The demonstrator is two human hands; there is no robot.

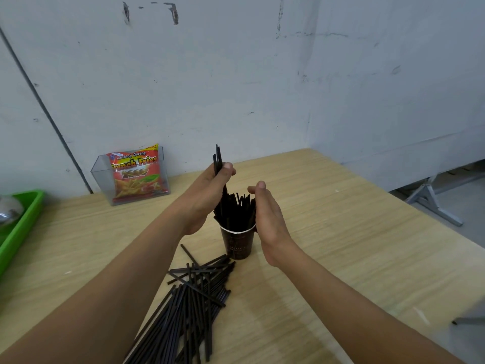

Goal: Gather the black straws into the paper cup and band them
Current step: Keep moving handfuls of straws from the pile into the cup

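Note:
A dark brown paper cup stands upright on the wooden table, with several black straws sticking out of its top. My left hand is shut on a few black straws that rise above my fingers, their lower ends reaching down into the cup. My right hand is open, its palm flat against the right side of the straws in the cup. A loose pile of black straws lies on the table in front of the cup.
A clear plastic holder with a red French fries packet stands at the back left against the wall. A green tray with a metal object sits at the left edge. The table's right edge drops off near a metal frame.

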